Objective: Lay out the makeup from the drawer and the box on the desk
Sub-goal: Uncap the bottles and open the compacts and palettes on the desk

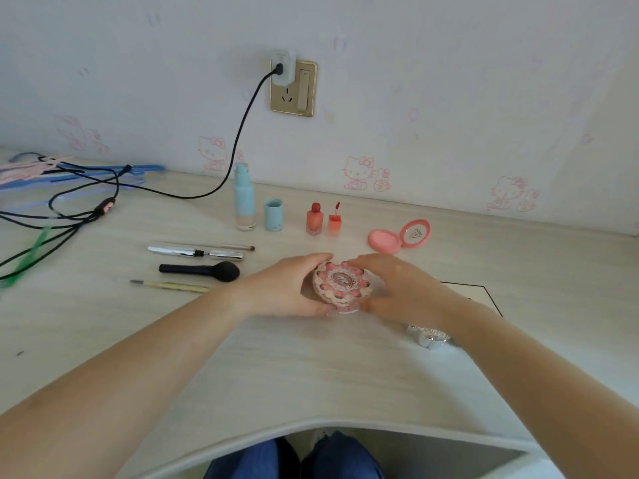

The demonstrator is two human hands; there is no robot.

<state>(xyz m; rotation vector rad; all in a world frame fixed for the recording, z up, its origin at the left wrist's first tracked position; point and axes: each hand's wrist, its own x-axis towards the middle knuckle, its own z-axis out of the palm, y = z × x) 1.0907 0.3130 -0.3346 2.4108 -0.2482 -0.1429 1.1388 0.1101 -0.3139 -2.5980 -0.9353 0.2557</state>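
We have both hands on a round, cake-decorated compact [340,284] at the middle of the table [311,368], just in front of the row already laid out. Our left hand [287,288] curls its grip round the compact's left edge, and our right hand [397,288] cups the right edge with fingers bent over the rim; neither is open, both have hold of the compact. We judge this as the placing or opening step for this piece.

Behind it stand a blue bottle [244,198] with its blue cap [273,215] beside it, a red-orange bottle [314,219] with its wand applicator [334,218], and an open pink blush compact [399,236]. To the left lie a silver mascara [195,252], a thin brush [238,247], a black powder brush [204,270] and a yellow tool [173,286]. A silver ornate item [428,335] lies half hidden under our right forearm.

Next we would likely lift the lid or release the compact squarely in line. The pink compact's lid bears a triangular logo; its lettering is too small to read.
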